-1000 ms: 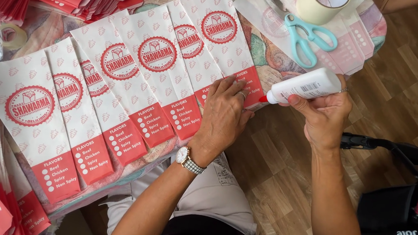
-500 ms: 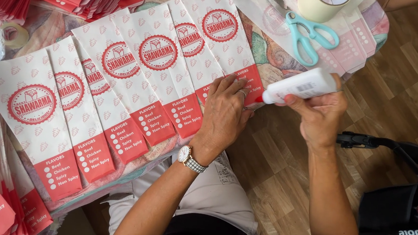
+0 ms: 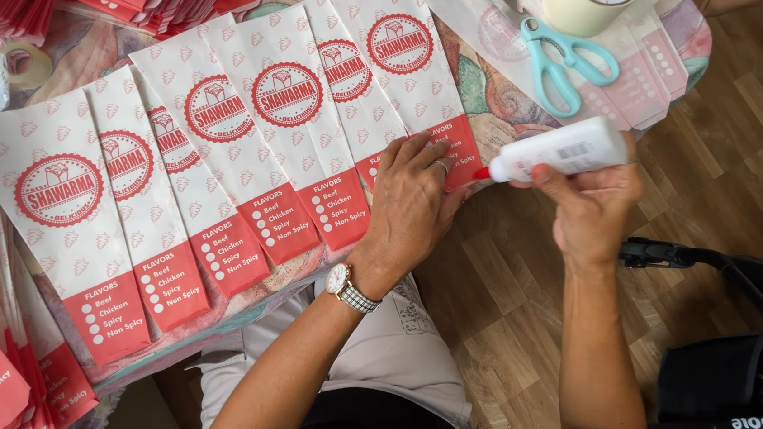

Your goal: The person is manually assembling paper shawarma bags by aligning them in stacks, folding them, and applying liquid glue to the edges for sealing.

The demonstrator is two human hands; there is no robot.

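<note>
Grip point(image 3: 587, 199) closed around glue bottle point(image 3: 561, 151)

The flat paper sleeves point(image 3: 224, 139) fanned across the table are white with a faint pale-pink repeat print, a round red emblem and a solid red band at the near end. The plastic glue bottle point(image 3: 563, 150) at right is white with a red tip. The scissors point(image 3: 557, 60) at far right have light turquoise handles. The tablecloth point(image 3: 490, 100) seems patterned in pink, green and cream.

Wristwatch point(image 3: 340, 283) (checked strap), ring point(image 3: 441, 165)
</note>
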